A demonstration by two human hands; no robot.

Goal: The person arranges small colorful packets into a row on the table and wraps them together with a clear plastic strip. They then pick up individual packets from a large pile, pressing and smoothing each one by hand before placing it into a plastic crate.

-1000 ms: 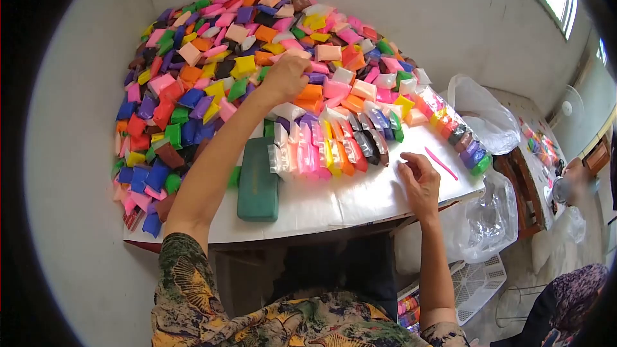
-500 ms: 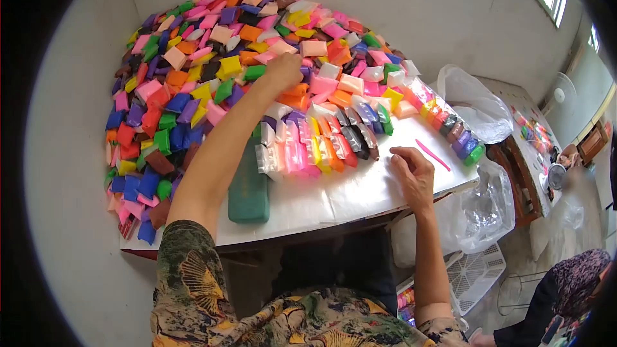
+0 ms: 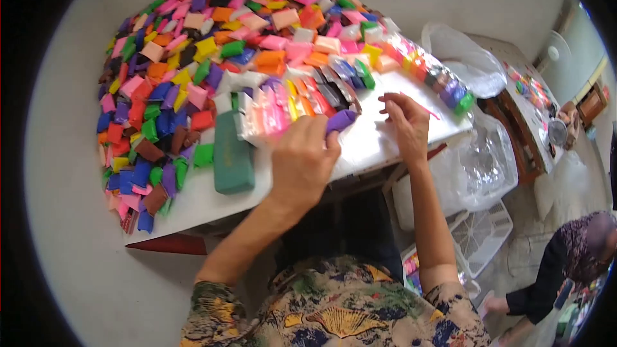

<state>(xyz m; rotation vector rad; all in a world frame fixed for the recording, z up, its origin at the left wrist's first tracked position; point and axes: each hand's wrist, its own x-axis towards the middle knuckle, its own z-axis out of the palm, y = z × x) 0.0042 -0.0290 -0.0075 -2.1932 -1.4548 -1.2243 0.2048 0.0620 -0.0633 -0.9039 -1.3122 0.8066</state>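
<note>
In my left hand (image 3: 301,164), a small purple packet (image 3: 340,121) is pinched between thumb and fingers and points to the right. My right hand (image 3: 408,125) hovers to the right of that packet, its fingers bent but apart and holding nothing I can see. Just beyond my left hand, several coloured packets (image 3: 302,97) lie side by side in a slanted row, from white and pink through yellow and red to black and brown. A dark green block (image 3: 232,167) lies on the white table (image 3: 360,160), left of the row.
A large heap of mixed coloured packets (image 3: 193,51) covers the back and left of the table. Another packet row in clear wrap (image 3: 427,71) runs along the right side, near a thin pink strip (image 3: 429,112). Clear plastic bags (image 3: 475,180) hang at the right edge. Another person (image 3: 565,263) is at lower right.
My left hand has come back from the heap toward me with a purple packet in it. My right hand has lifted slightly from the table. The view has shifted a little.
</note>
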